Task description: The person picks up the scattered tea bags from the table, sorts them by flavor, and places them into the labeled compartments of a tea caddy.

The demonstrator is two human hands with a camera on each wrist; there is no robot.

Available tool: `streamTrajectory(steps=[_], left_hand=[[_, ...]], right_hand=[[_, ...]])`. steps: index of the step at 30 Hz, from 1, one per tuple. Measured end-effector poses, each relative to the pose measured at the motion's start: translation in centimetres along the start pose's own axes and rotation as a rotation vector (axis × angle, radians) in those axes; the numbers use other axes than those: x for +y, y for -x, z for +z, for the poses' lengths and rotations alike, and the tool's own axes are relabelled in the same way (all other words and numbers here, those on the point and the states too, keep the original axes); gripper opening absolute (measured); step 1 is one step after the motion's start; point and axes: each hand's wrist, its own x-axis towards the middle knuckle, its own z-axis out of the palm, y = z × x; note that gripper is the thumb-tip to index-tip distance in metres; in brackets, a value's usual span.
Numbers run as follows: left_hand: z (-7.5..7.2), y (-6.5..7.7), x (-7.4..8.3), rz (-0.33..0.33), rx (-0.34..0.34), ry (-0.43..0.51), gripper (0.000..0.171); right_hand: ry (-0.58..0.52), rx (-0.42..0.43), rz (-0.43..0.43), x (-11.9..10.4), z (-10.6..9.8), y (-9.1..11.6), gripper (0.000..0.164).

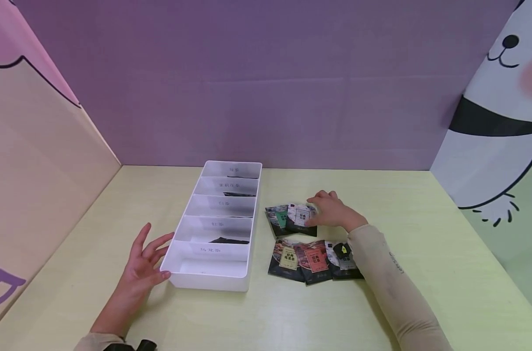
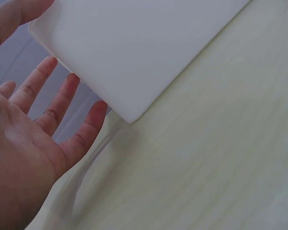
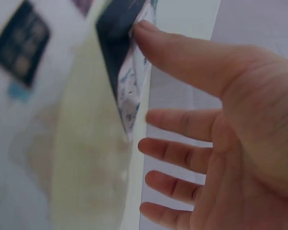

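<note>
My left hand (image 1: 141, 270), fingers spread, has its thumb and fingertips at the near left corner of a long white divided box (image 1: 209, 282). The left wrist view shows those fingertips along the edge of the box's smooth side. Over on the right, my right hand (image 1: 333, 213) is at a dark sachet with a pale label (image 1: 298, 214), which overlaps a green-labelled sachet (image 1: 275, 219). In the right wrist view the thumb touches the sachet (image 3: 132, 96), while the other fingers are extended beside it, not curled round it.
Nearer me lie a yellow-labelled sachet (image 1: 287, 262), a red-labelled sachet (image 1: 315, 263) and a grey-labelled sachet (image 1: 346, 265), the last partly behind the right wrist. Dark sachets (image 1: 230, 241) show in several compartments, which bear handwritten labels. A purple wall (image 1: 275, 97) stands behind the table.
</note>
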Motion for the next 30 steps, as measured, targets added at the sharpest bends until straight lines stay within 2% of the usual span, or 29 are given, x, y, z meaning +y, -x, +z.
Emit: streamTrajectory(steps=[6, 10, 19, 30], left_hand=[[0.1, 0.0, 0.1, -0.012, 0.014, -0.019, 0.103], [0.0, 0.0, 0.1, -0.011, 0.012, -0.025, 0.103], [-0.3, -0.1, 0.0, -0.001, -0.008, -0.001, 0.101], [0.0, -0.1, 0.1, -0.003, -0.002, -0.025, 0.1]], right_hand=[[-0.01, 0.04, -0.021, 0.1, 0.3, -0.1, 0.058], [-0.12, 0.044, -0.032, 0.2, -0.2, 0.0, 0.052], [-0.364, 0.044, -0.061, 0.7, -2.1, 0.8, 0.026], [-0.482, 0.146, -0.069, -1.1, -4.4, 2.2, 0.023]])
